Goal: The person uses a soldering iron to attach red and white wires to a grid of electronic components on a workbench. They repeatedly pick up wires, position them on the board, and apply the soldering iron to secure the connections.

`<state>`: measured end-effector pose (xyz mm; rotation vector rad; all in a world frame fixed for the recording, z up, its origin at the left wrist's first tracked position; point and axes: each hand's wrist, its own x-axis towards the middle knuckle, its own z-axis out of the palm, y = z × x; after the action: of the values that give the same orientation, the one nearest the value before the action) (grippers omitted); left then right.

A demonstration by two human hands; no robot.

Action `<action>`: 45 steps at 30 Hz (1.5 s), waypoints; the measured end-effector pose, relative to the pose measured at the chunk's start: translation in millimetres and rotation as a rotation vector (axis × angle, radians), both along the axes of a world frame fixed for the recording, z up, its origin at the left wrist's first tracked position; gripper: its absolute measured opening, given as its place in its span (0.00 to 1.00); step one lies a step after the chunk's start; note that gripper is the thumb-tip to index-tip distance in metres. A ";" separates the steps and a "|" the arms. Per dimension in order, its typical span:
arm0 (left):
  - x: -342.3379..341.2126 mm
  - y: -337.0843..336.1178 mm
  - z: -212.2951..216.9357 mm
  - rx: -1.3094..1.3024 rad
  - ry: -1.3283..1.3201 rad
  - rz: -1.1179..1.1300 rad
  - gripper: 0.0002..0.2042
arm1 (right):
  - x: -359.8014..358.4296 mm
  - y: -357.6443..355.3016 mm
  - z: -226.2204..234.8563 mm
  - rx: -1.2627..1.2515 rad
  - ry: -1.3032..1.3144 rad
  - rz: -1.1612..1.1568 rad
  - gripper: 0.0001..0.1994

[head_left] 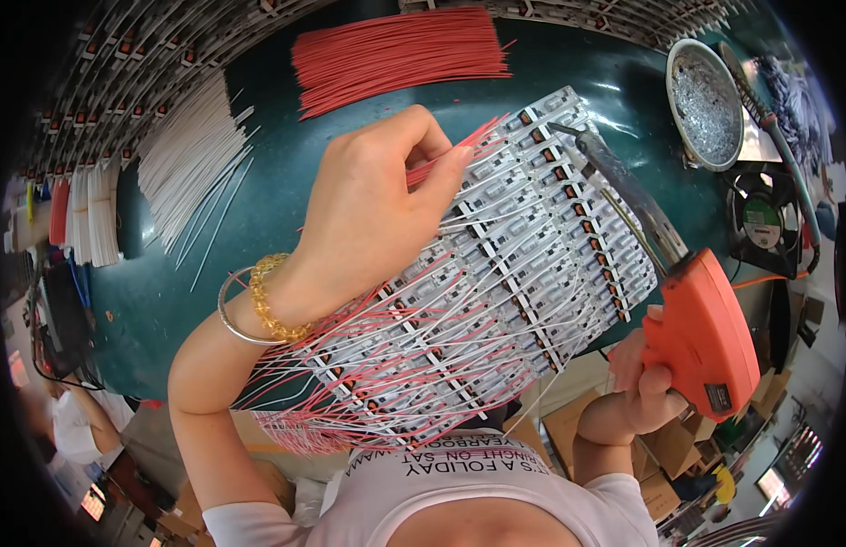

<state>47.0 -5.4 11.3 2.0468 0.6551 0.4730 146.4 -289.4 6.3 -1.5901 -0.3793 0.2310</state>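
Observation:
My left hand [373, 196] is closed in a pinch on a few thin red wires [485, 133], their ends pointing to the upper right over the board panel. My right hand [646, 392] grips an orange soldering gun [710, 333] by its handle. The gun's long dark nose reaches up to the panel's upper right corner, its thin tip close to the top row. Between my hands lies the panel of small grey parts [541, 251] in rows with black and orange pieces. Many white and red wires run from its rows toward my body.
A pile of red wires [400, 56] lies at the back, and white wires [190, 150] lie at the left. A metal bowl of silvery bits [705, 105] and a small black fan [765, 219] stand at the right. Another person [90, 424] is at the lower left.

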 end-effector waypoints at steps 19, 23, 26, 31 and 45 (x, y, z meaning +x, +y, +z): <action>12.2 -15.8 -6.6 0.440 -0.028 -0.026 0.07 | -5.8 -0.2 -2.7 -0.142 -0.051 0.157 0.36; 12.7 -15.5 -7.6 0.435 -0.036 -0.030 0.07 | -3.3 0.8 -0.1 -0.204 -0.007 0.173 0.32; 12.8 -15.6 -8.0 0.446 -0.045 -0.024 0.07 | -7.2 -9.9 3.3 -0.246 0.157 0.149 0.30; 14.0 -16.2 -10.9 0.478 -0.070 -0.029 0.07 | -10.8 -20.0 -4.1 -0.168 0.073 0.089 0.30; 3.2 -11.5 20.0 0.394 -0.109 0.013 0.06 | -4.5 -5.8 19.5 0.064 0.016 0.197 0.37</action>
<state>50.2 -16.8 31.3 2.3641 0.5411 0.7649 141.9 -295.2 25.8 -1.4877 -0.5265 0.3791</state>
